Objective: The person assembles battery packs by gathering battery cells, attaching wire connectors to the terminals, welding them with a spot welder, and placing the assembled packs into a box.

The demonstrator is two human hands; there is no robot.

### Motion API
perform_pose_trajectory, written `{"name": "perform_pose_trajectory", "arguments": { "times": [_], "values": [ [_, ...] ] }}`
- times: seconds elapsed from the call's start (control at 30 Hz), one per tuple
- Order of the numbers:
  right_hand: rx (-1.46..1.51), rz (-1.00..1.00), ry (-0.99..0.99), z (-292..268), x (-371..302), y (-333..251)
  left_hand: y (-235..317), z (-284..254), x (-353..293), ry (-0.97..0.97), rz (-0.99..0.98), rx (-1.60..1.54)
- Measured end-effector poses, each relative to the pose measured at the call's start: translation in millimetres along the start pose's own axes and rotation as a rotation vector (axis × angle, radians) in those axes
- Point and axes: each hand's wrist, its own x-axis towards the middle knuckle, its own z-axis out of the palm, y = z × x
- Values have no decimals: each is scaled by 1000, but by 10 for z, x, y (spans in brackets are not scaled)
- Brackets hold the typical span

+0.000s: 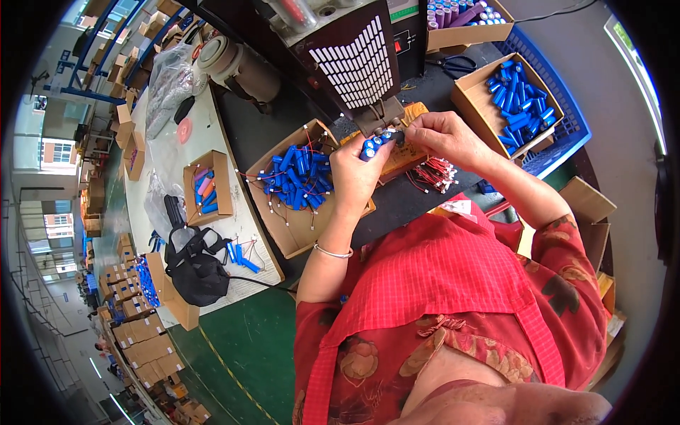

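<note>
My left hand [354, 170] is closed around a few blue cylindrical battery cells [372, 146], their pale ends turned up under the tip of a black bench machine [354, 64], which looks like a spot welder. On the other side of the tip, my right hand [446, 139] pinches at the cells' far end; a small dark piece shows by its fingertips, too covered to name. Below the hands is a yellow-orange block [404, 161]. Red wire leads with white connectors [433, 174] lie in a bundle beneath my right wrist.
Left of my left hand, a cardboard box [287, 234] holds wired blue cells [301, 177]. Another box of blue cells [523, 103] sits in a blue crate [567, 106] at right. Black-handled scissors [457, 66] lie behind. A flask [237, 71] and black bag [195, 265] are farther left.
</note>
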Motion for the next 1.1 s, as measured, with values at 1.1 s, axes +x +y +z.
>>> {"name": "perform_pose_trajectory", "arguments": {
  "times": [1.1],
  "values": [
    [-135,-219,-369,-150,-216,95,127,-386,-59,-406,-571,-771]
  ]
}}
